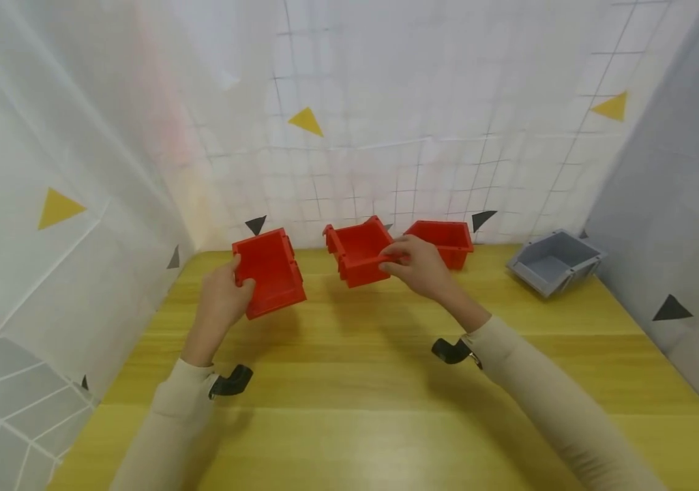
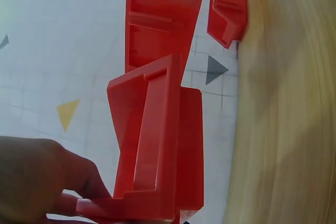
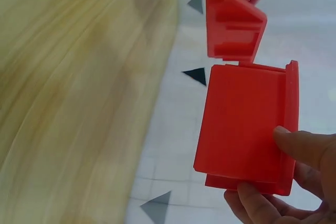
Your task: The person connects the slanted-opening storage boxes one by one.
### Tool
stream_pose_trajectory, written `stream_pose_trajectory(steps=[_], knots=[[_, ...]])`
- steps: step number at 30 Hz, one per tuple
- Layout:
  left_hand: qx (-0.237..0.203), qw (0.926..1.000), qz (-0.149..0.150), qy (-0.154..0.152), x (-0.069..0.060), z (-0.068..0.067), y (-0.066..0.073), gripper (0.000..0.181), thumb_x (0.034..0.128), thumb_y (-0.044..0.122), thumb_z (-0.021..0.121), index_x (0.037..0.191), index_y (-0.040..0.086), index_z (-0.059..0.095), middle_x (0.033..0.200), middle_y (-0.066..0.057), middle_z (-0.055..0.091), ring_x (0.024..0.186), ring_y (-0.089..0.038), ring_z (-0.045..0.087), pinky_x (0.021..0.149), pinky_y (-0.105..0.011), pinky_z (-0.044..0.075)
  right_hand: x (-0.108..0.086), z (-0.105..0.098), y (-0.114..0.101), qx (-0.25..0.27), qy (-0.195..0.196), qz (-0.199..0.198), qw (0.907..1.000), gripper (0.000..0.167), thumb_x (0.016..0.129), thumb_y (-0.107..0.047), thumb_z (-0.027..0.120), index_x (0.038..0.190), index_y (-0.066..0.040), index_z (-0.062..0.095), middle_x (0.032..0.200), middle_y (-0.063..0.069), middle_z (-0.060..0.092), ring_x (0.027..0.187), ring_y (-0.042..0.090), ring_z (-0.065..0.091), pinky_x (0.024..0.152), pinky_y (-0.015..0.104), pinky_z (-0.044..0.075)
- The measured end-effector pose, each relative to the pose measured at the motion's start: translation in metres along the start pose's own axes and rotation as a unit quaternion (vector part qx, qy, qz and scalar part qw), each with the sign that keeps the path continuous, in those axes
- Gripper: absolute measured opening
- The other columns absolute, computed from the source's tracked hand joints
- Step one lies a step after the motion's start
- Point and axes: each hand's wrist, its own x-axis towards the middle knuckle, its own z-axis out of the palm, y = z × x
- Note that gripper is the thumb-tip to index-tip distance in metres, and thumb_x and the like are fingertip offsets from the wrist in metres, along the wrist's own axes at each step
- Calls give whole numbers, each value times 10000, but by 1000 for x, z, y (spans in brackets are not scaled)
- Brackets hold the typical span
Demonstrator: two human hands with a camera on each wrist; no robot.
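Note:
In the head view, the left hand (image 1: 221,300) grips the left side of a red bin (image 1: 269,271), which is tilted with its inside toward the camera. The right hand (image 1: 419,267) pinches the right edge of a second red bin (image 1: 366,274); both bins are held up above the table, apart from each other in this view. The left wrist view shows the left hand (image 2: 50,179) with its fingers at the rim of its bin (image 2: 170,129). In the right wrist view, the thumb and fingers of the right hand (image 3: 310,177) hold the other bin (image 3: 241,124).
A third red bin (image 1: 456,256) stands at the back of the wooden table (image 1: 349,409), behind the right hand. Farther right sits a grey bin (image 1: 550,262) near the back right corner. White sheets (image 1: 374,82) with yellow and black triangles hang behind and at both sides.

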Motion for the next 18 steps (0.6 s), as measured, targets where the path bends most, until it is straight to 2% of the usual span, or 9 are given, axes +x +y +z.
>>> stream_pose_trajectory(steps=[4,7,12,15,18], knots=[[-24,9999,133,-8,-9,-4,6,601,983,92,542,1534,-108,408,1203,-298,620,522,-209,438,507,-309,450,-11,-6,-9,188,11,-114,9998,214,930,-94,790,1122,-1,779,1134,135,654,1040,329,609,865,448,601],[-31,9998,205,-19,-18,-5,10,595,981,82,553,1526,-115,416,1200,-287,613,531,-207,423,507,-308,445,-22,-11,-15,273,20,-213,9994,220,925,-81,792,1125,9,775,1178,150,652,1070,341,614,876,463,595],[33,9990,454,46,-29,-6,15,586,969,70,575,1505,-126,442,1093,-270,618,546,-212,408,497,-307,424,-41,-20,-24,211,82,-227,9995,232,918,-86,796,1128,9,771,1225,157,647,1081,345,641,864,472,595],[82,9975,700,82,-34,-5,17,580,954,53,589,1488,-134,463,1159,-284,618,570,-229,430,506,-313,425,-50,-25,-28,374,105,-109,9992,231,914,-72,795,1129,9,766,1236,155,644,1068,341,664,853,464,595],[127,9960,888,53,-40,-5,20,578,945,46,601,1480,-134,476,1218,-309,609,658,-275,496,545,-325,455,-57,-29,-30,597,116,-16,9981,224,919,-55,783,1131,14,762,1291,182,627,1111,357,652,861,469,588]])
